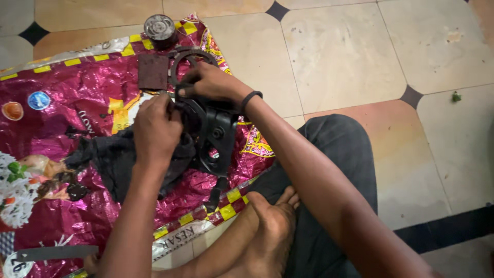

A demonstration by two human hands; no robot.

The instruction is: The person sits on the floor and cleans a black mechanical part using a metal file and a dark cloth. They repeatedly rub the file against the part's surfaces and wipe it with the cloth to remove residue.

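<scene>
A black metal machine part (215, 135) with rings and a bracket stands on a shiny magenta foil sack (67, 98) spread on the floor. My right hand (211, 82) grips the top of the part. My left hand (154, 128) presses a black greasy cloth (110, 157) against the part's left side. The cloth trails leftward over the sack.
A round metal cylinder (159, 28) and a dark square pad (153, 71) lie at the sack's far edge, next to a black ring (177, 57). A grey flat blade (54, 252) rests at the near left. My crossed legs and bare foot (270, 226) sit on the tiled floor (350, 56).
</scene>
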